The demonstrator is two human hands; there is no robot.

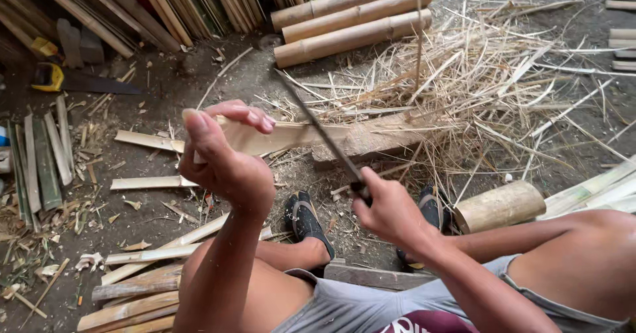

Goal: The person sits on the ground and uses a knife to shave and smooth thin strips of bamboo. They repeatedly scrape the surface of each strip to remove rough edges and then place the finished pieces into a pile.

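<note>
Left hand point(222, 157) is closed around the near end of a pale bamboo slat point(291, 136), thumb raised on the near side and fingers curled over the top edge. The slat runs out to the right from the hand, and its far end rests on a wooden block point(377, 141) on the ground.

Right hand point(391, 207) is clenched on the handle of a long dark knife point(318, 127). The blade rises up and to the left from the fist and crosses the slat just beside the block, its edge against the slat. The tip points toward the bamboo poles.

Below the hands, both feet in black sandals point(306, 219) rest on the ground, one on each side of the right fist. The person sits low with bare knees spread, in grey shorts point(358, 303).

A short bamboo section point(500, 206) lies on its side just right of the right foot. A loose heap of thin bamboo shavings point(477, 88) spreads behind and to the right of the block. Three thick bamboo poles point(354, 18) lie stacked at the top centre. Split bamboo strips point(142, 286) lie on the ground at lower left, with more flat pieces point(43, 157) at the left edge. A handsaw with a yellow grip point(69, 80) lies at upper left, well apart from both hands.
</note>
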